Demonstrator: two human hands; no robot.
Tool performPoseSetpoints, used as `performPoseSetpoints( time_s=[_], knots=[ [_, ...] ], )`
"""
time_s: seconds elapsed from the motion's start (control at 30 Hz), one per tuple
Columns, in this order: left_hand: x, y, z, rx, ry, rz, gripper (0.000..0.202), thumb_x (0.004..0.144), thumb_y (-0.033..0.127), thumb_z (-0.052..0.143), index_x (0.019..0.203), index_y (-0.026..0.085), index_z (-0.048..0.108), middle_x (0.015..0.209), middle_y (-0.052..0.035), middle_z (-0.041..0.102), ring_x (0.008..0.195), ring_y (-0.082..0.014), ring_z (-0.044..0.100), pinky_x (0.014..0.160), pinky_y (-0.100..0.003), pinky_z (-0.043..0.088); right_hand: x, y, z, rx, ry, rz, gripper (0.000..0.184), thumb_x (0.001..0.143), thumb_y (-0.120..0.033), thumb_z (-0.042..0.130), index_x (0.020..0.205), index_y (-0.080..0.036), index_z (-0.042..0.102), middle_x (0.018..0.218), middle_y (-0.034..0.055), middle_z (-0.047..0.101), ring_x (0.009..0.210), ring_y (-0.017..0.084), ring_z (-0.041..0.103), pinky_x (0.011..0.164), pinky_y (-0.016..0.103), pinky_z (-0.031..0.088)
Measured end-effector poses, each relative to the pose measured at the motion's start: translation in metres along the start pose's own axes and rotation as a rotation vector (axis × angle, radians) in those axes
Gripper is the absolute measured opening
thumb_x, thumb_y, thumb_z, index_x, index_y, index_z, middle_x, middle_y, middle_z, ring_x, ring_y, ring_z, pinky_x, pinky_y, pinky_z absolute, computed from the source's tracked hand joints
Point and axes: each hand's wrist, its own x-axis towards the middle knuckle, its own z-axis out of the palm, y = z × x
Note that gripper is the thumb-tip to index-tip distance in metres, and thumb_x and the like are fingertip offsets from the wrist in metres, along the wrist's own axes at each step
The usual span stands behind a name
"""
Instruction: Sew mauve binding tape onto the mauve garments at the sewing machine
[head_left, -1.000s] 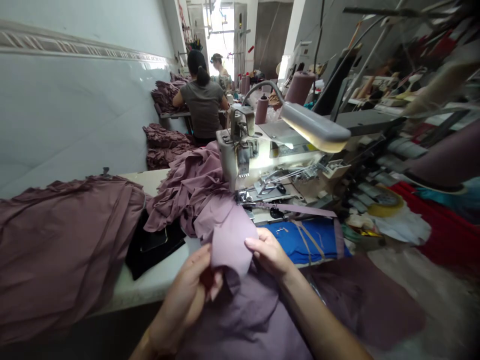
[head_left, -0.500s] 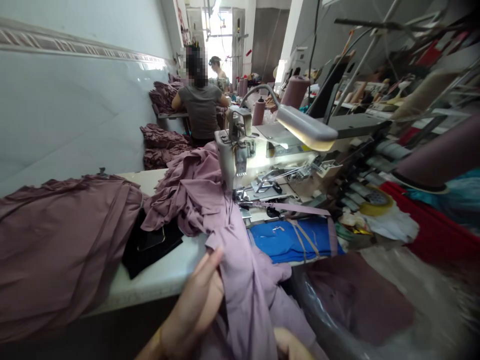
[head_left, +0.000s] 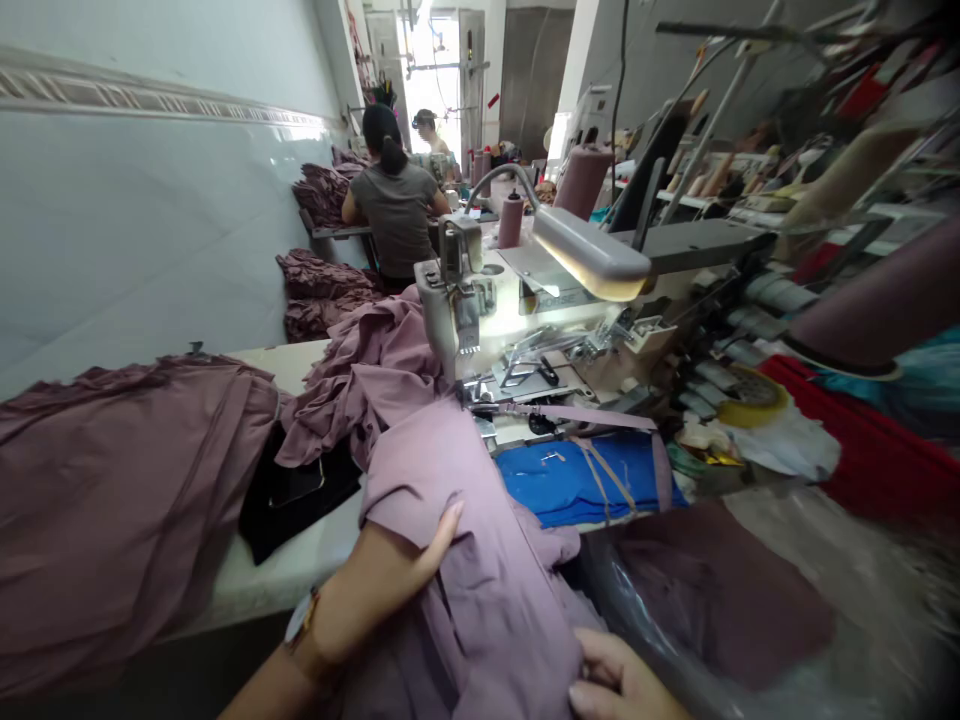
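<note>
A length of mauve fabric [head_left: 480,560] runs from under the presser area of a sewing machine [head_left: 525,300] down toward me. My left hand [head_left: 390,580], a watch on its wrist, has its thumb on top of the cloth and its fingers hidden beneath a fold, gripping it. At the bottom of the view, my right hand [head_left: 619,680] pinches the fabric's right edge between thumb and fingers. A thin mauve strip [head_left: 592,413] leads into the machine from the right. More of the bunched cloth [head_left: 367,370] lies behind the needle area.
A stack of mauve pieces [head_left: 127,500] covers the table's left end, beside a black cloth with a phone [head_left: 296,485]. Blue folded fabric [head_left: 585,475] lies right of the work. A lamp [head_left: 589,250] hangs over the machine. A person [head_left: 394,205] sits ahead. Plastic sheeting [head_left: 810,600] is at right.
My left hand has slid under the cloth, which now lies wider and flatter over its fingers. My right hand has come further into view at the fabric's right edge.
</note>
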Motion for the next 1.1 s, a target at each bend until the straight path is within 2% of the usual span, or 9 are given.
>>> performPoseSetpoints(
  time_s=[0.1, 0.23, 0.4, 0.53, 0.67, 0.77, 0.83, 1.0, 1.1],
  knots=[
    [0.02, 0.004, -0.002, 0.138, -0.042, -0.023, 0.03, 0.089, 0.04, 0.057, 0.112, 0.026, 0.07, 0.109, -0.0044, 0.074, 0.114, -0.0244, 0.064, 0.107, -0.039, 0.047, 0.011, -0.004, -0.003, -0.041, 0.019, -0.056, 0.043, 0.081, -0.057, 0.066, 0.101, -0.019, 0.068, 0.09, 0.0051, 0.066, 0.093, 0.023, 0.06, 0.084, 0.031, 0.044],
    [0.048, 0.006, -0.01, 0.218, -0.06, 0.002, 0.032, 0.089, 0.04, 0.057, 0.113, 0.022, 0.068, 0.109, -0.0054, 0.073, 0.115, -0.0232, 0.063, 0.108, -0.037, 0.046, 0.024, -0.015, -0.001, -0.063, 0.076, -0.088, 0.04, 0.08, -0.056, 0.067, 0.09, -0.017, 0.064, 0.082, 0.0023, 0.06, 0.083, 0.019, 0.056, 0.077, 0.027, 0.042],
    [0.07, -0.002, -0.021, 0.196, 0.009, -0.043, 0.032, 0.09, 0.039, 0.054, 0.111, 0.018, 0.067, 0.107, -0.0073, 0.073, 0.113, -0.0236, 0.063, 0.11, -0.039, 0.041, 0.036, -0.029, 0.003, -0.087, 0.171, -0.098, 0.037, 0.08, -0.053, 0.068, 0.079, -0.017, 0.058, 0.071, -0.0014, 0.05, 0.069, 0.014, 0.048, 0.066, 0.025, 0.038],
    [0.09, -0.006, -0.027, 0.113, 0.135, -0.142, 0.027, 0.089, 0.039, 0.054, 0.093, 0.017, 0.069, 0.099, -0.008, 0.074, 0.098, -0.0245, 0.068, 0.098, -0.039, 0.048, 0.045, -0.028, 0.004, 0.013, 0.217, -0.125, 0.031, 0.082, -0.046, 0.069, 0.091, -0.018, 0.061, 0.077, 0.0003, 0.058, 0.076, 0.016, 0.055, 0.072, 0.027, 0.042],
    [0.112, -0.004, -0.03, -0.034, 0.21, -0.208, 0.027, 0.087, 0.04, 0.056, 0.092, 0.016, 0.068, 0.098, -0.0076, 0.073, 0.094, -0.0243, 0.067, 0.09, -0.036, 0.051, 0.054, -0.029, 0.007, 0.108, 0.273, -0.154, 0.047, 0.082, -0.047, 0.071, 0.117, -0.021, 0.054, 0.076, -0.0003, 0.06, 0.074, 0.017, 0.059, 0.071, 0.028, 0.044],
    [0.124, -0.001, -0.033, -0.093, 0.16, -0.212, 0.028, 0.085, 0.039, 0.059, 0.1, 0.016, 0.065, 0.108, -0.0075, 0.071, 0.103, -0.0246, 0.065, 0.093, -0.036, 0.05, 0.061, -0.035, 0.011, 0.119, 0.347, -0.221, 0.053, 0.081, -0.047, 0.072, 0.124, -0.023, 0.051, 0.071, -0.0037, 0.056, 0.067, 0.014, 0.054, 0.066, 0.025, 0.042],
    [0.129, -0.001, -0.035, -0.043, 0.082, -0.252, 0.029, 0.081, 0.039, 0.063, 0.097, 0.015, 0.063, 0.104, -0.0085, 0.07, 0.099, -0.0266, 0.065, 0.089, -0.038, 0.051, 0.066, -0.04, 0.012, 0.091, 0.392, -0.259, 0.05, 0.08, -0.047, 0.073, 0.121, -0.023, 0.055, 0.071, -0.0041, 0.054, 0.065, 0.012, 0.051, 0.065, 0.023, 0.041],
    [0.14, -0.007, -0.047, 0.121, -0.012, -0.238, 0.017, 0.073, 0.027, 0.065, 0.085, 0.017, 0.059, 0.091, -0.0069, 0.067, 0.088, -0.0265, 0.064, 0.082, -0.037, 0.053, 0.075, -0.054, 0.012, -0.08, 0.427, -0.253, 0.031, 0.079, -0.045, 0.072, 0.094, -0.018, 0.069, 0.083, 0.003, 0.061, 0.075, 0.016, 0.055, 0.069, 0.025, 0.043],
    [0.152, -0.01, -0.056, 0.075, -0.003, -0.164, 0.012, 0.073, 0.02, 0.059, 0.084, 0.017, 0.06, 0.088, -0.0054, 0.067, 0.09, -0.0249, 0.063, 0.084, -0.035, 0.051, 0.082, -0.06, 0.011, -0.115, 0.419, -0.259, 0.027, 0.081, -0.043, 0.069, 0.089, -0.017, 0.069, 0.084, 0.0043, 0.064, 0.075, 0.016, 0.056, 0.068, 0.026, 0.043]
  ],
)
